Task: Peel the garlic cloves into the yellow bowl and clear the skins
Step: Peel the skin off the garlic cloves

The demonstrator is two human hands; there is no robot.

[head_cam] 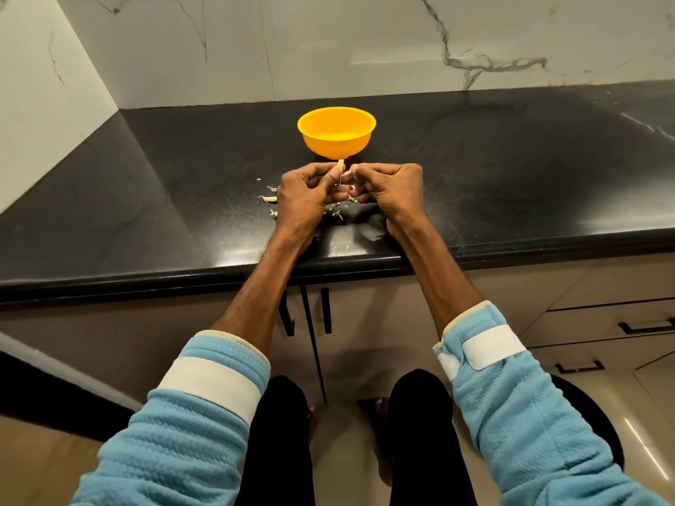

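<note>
A yellow bowl (pixel 336 132) stands on the black countertop (pixel 146 184), just beyond my hands. My left hand (pixel 305 197) pinches a pale garlic clove (pixel 340 164) between thumb and fingers, its tip poking up in front of the bowl. My right hand (pixel 389 189) pinches a strip of garlic skin (pixel 349 172) at the clove's side. Both hands hover close together above the counter. Loose skins (pixel 336 213) lie scattered under and between the hands. An unpeeled clove (pixel 268 199) lies to the left of my left hand. I cannot see what is inside the bowl.
A marble wall (pixel 328 45) backs the counter and turns a corner at the left. Cabinet doors with dark handles (pixel 326 310) sit below the counter's front edge. Drawers (pixel 621 323) are at the right. My legs and feet are below.
</note>
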